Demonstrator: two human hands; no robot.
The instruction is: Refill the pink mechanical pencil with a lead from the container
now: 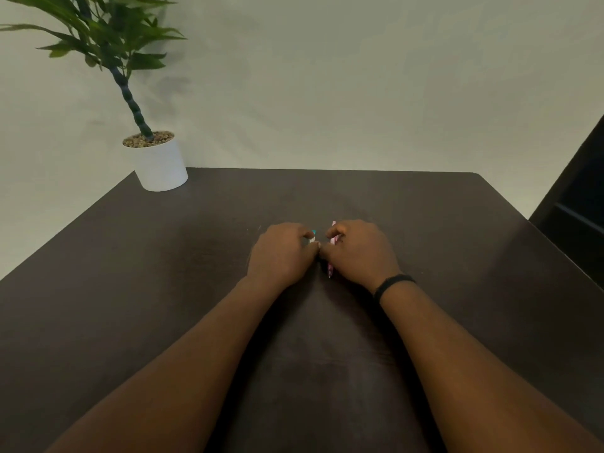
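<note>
Both hands meet at the middle of the dark table (163, 273). My left hand (281, 253) is curled around a small lead container (312, 237) with a teal tip and a pale body; only its top shows past the fingers. My right hand (358, 250) grips the pink mechanical pencil (332, 239), which runs roughly away from me; its upper end pokes out above the fingers and its tip shows below the hand near the tabletop. The fingertips of both hands touch between the two items. No loose lead is visible.
A white pot (160, 165) with a green plant stands at the table's far left corner, against a pale wall. A dark chair or furniture piece (578, 207) sits beyond the table's right edge. A black band circles my right wrist (392, 284).
</note>
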